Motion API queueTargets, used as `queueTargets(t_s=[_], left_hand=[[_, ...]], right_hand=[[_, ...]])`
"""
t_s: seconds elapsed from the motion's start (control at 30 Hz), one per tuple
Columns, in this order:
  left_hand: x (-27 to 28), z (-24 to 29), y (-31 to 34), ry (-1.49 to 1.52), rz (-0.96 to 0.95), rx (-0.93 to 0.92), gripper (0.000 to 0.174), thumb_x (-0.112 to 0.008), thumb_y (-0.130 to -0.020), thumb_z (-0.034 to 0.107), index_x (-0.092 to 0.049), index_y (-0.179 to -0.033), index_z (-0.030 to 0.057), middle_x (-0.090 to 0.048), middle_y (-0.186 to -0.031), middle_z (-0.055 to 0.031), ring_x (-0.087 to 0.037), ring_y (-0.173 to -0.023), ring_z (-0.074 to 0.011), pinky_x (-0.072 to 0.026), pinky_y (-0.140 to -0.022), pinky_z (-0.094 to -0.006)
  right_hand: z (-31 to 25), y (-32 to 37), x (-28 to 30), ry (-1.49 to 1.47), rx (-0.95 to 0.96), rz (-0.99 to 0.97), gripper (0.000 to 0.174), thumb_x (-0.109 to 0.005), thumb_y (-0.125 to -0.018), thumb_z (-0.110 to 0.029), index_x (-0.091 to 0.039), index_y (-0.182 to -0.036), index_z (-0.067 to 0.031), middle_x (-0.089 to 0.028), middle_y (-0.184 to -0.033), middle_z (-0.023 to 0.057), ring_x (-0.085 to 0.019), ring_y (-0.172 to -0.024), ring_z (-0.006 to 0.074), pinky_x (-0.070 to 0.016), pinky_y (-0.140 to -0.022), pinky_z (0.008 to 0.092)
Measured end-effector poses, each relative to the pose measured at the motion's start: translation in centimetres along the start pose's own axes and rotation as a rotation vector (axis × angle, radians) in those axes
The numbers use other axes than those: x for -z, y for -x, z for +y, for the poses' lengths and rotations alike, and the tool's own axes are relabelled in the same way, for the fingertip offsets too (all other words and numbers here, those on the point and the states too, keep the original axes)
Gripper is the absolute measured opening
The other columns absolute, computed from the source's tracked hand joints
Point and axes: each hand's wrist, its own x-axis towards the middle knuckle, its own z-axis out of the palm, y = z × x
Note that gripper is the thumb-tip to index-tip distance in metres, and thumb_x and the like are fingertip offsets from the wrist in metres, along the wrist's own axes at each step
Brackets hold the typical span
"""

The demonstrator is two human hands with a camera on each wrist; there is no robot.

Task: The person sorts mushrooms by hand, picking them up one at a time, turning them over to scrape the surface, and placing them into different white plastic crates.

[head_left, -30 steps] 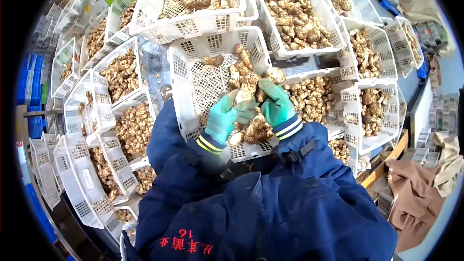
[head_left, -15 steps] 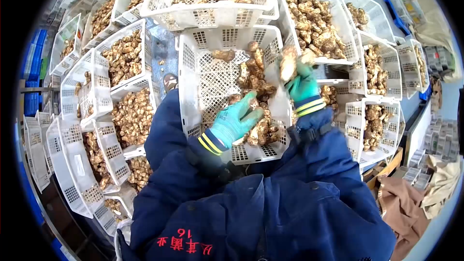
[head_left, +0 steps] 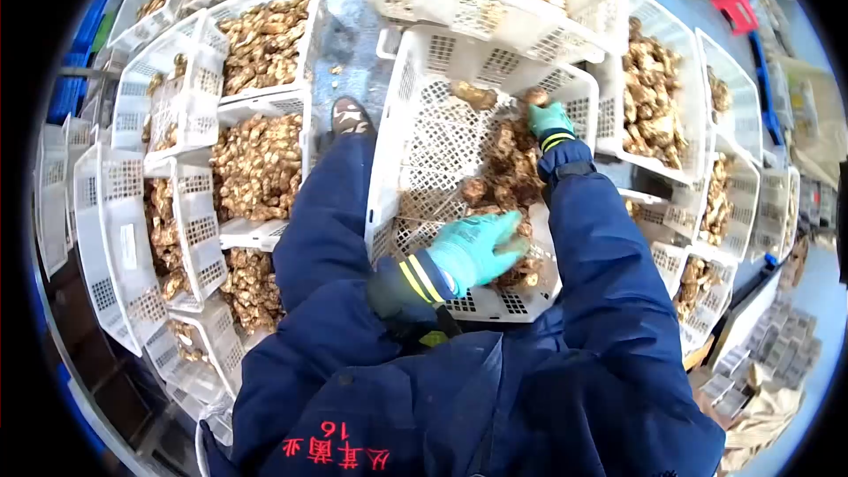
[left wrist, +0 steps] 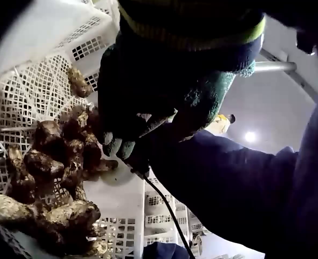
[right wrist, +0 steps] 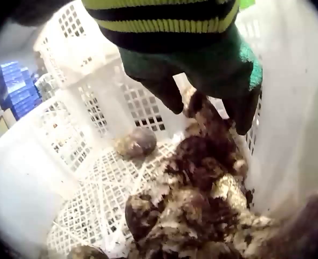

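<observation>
Brown, knobbly mushrooms [head_left: 512, 159] lie in a heap along the right side of a white perforated crate [head_left: 433, 141]. My right hand [head_left: 549, 121], in a green glove, reaches into the crate's far right corner. Its bent fingers [right wrist: 245, 110] straddle a mushroom [right wrist: 204, 116] at the heap's end, its pale tip showing between them. Over the near end of the heap hovers my gloved left hand [head_left: 477, 247], fingers extended and thumb apart, holding nothing. A single mushroom [head_left: 474, 95] lies apart on the crate floor near the far wall.
Another white crate [head_left: 477, 9] stands against the far side, holding mushrooms. Filled crates flank me on the left [head_left: 256, 168] and right [head_left: 654, 97]. A shoe [head_left: 350, 115] rests on the blue floor left of the work crate. A pink-red stool [head_left: 731, 4] stands at far right.
My right hand has let go of the mushroom it held at the crate's right side and moved to the far right corner. The left hand has drawn toward the near end, its fingers straighter.
</observation>
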Motion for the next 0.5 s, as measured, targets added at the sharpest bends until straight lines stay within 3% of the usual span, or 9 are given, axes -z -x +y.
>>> queueTargets(t_s=[0.07,0.17,0.23,0.27,0.3,0.37,0.4,0.47,0.5], left_hand=[[0.1,-0.3,-0.2,-0.02,-0.011,0.002,0.05,-0.052,-0.09,0.042,-0.049,-0.122,0.0034,-0.061,-0.094,-0.0171,-0.06,-0.088,-0.0337,-0.0471,-0.076,-0.0406],[0.7,-0.1,-0.2,0.017,-0.048,0.037,0.051,-0.051,-0.091,0.043,-0.05,-0.121,0.0027,-0.062,-0.093,-0.0171,-0.061,-0.084,-0.0328,-0.0476,-0.074,-0.0405],[1.3,0.1,-0.2,0.098,0.026,0.061,0.049,-0.053,-0.09,0.042,-0.052,-0.118,0.0019,-0.063,-0.09,-0.0171,-0.061,-0.079,-0.0312,-0.0482,-0.071,-0.0396],[0.5,-0.7,-0.6,-0.011,0.136,0.011,0.045,-0.056,-0.09,0.035,-0.053,-0.119,0.0014,-0.063,-0.085,-0.0155,-0.062,-0.075,-0.0282,-0.0487,-0.068,-0.0369],[1.1,-0.8,-0.5,0.093,0.194,-0.019,0.042,-0.059,-0.089,0.026,-0.052,-0.123,0.0023,-0.063,-0.09,-0.0159,-0.063,-0.077,-0.0226,-0.0484,-0.069,-0.0338],[0.2,-2.2,-1.3,0.262,0.32,0.018,0.042,-0.058,-0.09,0.018,-0.049,-0.127,0.0007,-0.064,-0.097,-0.0137,-0.062,-0.081,-0.0184,-0.0482,-0.072,-0.0314],[-0.1,-2.0,-1.6,0.51,0.378,0.013,0.041,-0.058,-0.091,0.017,-0.049,-0.125,-0.0033,-0.062,-0.106,-0.0124,-0.062,-0.09,-0.0163,-0.048,-0.076,-0.0263],[1.2,-0.2,-1.9,0.949,0.235,0.193,0.045,-0.053,-0.094,0.024,-0.043,-0.129,-0.003,-0.056,-0.114,-0.0138,-0.064,-0.094,-0.0262,-0.0517,-0.078,-0.0292],[1.5,0.0,-1.9,1.139,0.133,0.246,0.047,-0.052,-0.095,0.027,-0.042,-0.131,-0.0016,-0.055,-0.117,-0.0157,-0.065,-0.094,-0.0299,-0.0533,-0.077,-0.0318]], right_hand=[[-0.3,0.7,-0.4,-0.024,0.059,0.051,0.058,-0.057,-0.078,-0.054,-0.059,-0.111,-0.0061,-0.062,-0.108,0.0223,-0.06,-0.102,0.0364,-0.0465,-0.086,0.044],[-0.8,2.1,0.8,0.026,0.111,0.076,0.06,-0.063,-0.074,-0.054,-0.059,-0.11,-0.0066,-0.064,-0.104,0.0194,-0.061,-0.097,0.0372,-0.0471,-0.084,0.0433],[-0.6,2.7,3.0,-0.178,0.051,-0.117,0.05,-0.067,-0.075,-0.045,-0.061,-0.105,-0.0049,-0.067,-0.096,0.0155,-0.064,-0.089,0.0319,-0.048,-0.079,0.0391],[0.1,4.0,3.5,-0.45,0.172,-0.072,0.038,-0.068,-0.076,-0.034,-0.063,-0.099,-0.0039,-0.065,-0.083,0.0097,-0.062,-0.075,0.0245,-0.0473,-0.067,0.0337],[1.2,5.1,3.8,-0.722,0.292,-0.022,0.025,-0.069,-0.078,-0.023,-0.065,-0.093,-0.0029,-0.064,-0.07,0.004,-0.06,-0.061,0.0171,-0.0466,-0.056,0.0284],[4.5,5.4,3.4,-1.351,0.298,-0.327,0.024,-0.062,-0.083,-0.018,-0.064,-0.097,0.0007,-0.064,-0.077,0.004,-0.06,-0.064,0.014,-0.0473,-0.056,0.0255],[4.0,8.5,6.7,-1.407,0.251,-0.431,0.025,-0.06,-0.085,-0.017,-0.063,-0.1,0.0028,-0.065,-0.083,0.0063,-0.06,-0.067,0.0154,-0.0484,-0.057,0.0257],[3.3,14.5,10.7,-1.545,0.308,-0.466,0.03,-0.055,-0.087,-0.016,-0.06,-0.107,0.0055,-0.064,-0.094,0.0114,-0.062,-0.074,0.018,-0.0507,-0.061,0.027],[2.9,16.6,12.6,-1.63,0.294,-0.592,0.03,-0.057,-0.086,-0.015,-0.06,-0.107,0.006,-0.064,-0.093,0.0109,-0.062,-0.077,0.0188,-0.0511,-0.063,0.0277]])
